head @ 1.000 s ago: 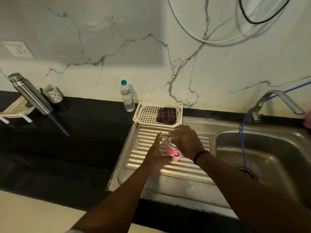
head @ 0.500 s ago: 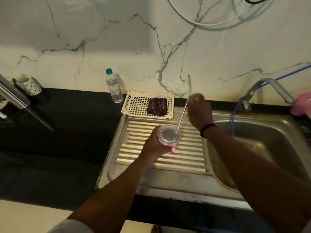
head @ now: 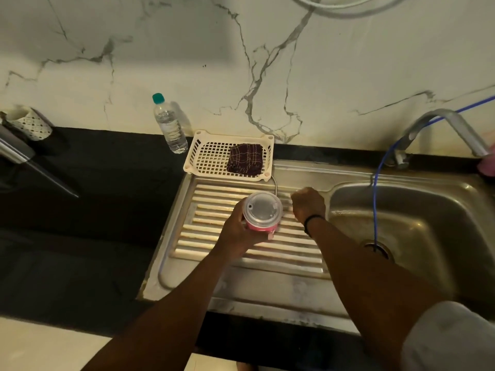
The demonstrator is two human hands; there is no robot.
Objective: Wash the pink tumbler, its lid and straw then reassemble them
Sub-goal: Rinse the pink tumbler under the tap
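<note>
Head view looks down on a black counter [head: 88,199] under a marbled wall, with a steel sink unit [head: 294,295] set into it: ribbed draining board [head: 211,250] on the left, basin [head: 417,236] on the right, a blue hose [head: 376,210] running down to the drain and a tap [head: 452,124] above. At the back edge of the draining board sits a cream basket [head: 209,159] holding a folded dark checked cloth [head: 245,158]; a clear water bottle [head: 169,125] with a green cap stands just left of it. Over the ribs, the left hand [head: 235,234] grips the pink tumbler [head: 261,227] from its left side, fingers wrapped round the body, the clear lid [head: 262,208] on top and facing the camera. Just right of the tumbler, the right hand [head: 308,203] is curled with fingers together; a thin metal straw [head: 275,184] shows as a curved line between the basket corner and the lid's far edge, and whether the fingers pinch it I cannot tell. A dark band [head: 312,220] circles the right wrist.
</note>
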